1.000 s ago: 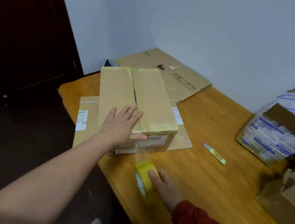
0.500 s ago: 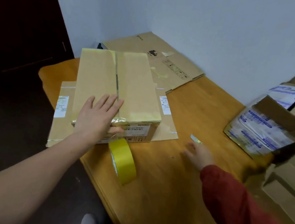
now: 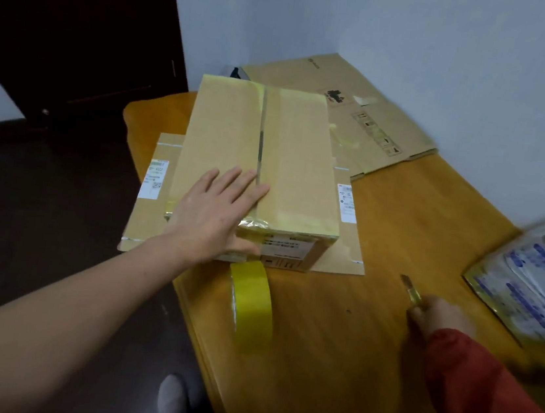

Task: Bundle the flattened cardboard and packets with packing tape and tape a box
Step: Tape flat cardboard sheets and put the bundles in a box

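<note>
A closed cardboard box point(image 3: 290, 160) with yellowish tape over its top seam sits on a flattened cardboard sheet point(image 3: 336, 264). My left hand point(image 3: 215, 216) lies flat on the box's near left corner, fingers straight, thumb against the front face. A yellow roll of packing tape point(image 3: 251, 310) stands on edge just in front of the box, joined to it by a tape strip. To the right, my right hand point(image 3: 439, 316) grips a small yellow utility knife point(image 3: 408, 288) on the table. A bundle of blue-printed packets point(image 3: 535, 290) lies at the right edge, blurred.
More flattened cardboard point(image 3: 354, 113) lies at the back against the white wall. The wooden table point(image 3: 349, 353) ends at its left edge near the tape roll. A dark door point(image 3: 80, 28) and dark floor lie to the left; a foot point(image 3: 172, 400) shows below.
My right hand let go of the tape roll, reached right and took hold of the utility knife. The roll now stands free. My left hand stayed pressed on the box.
</note>
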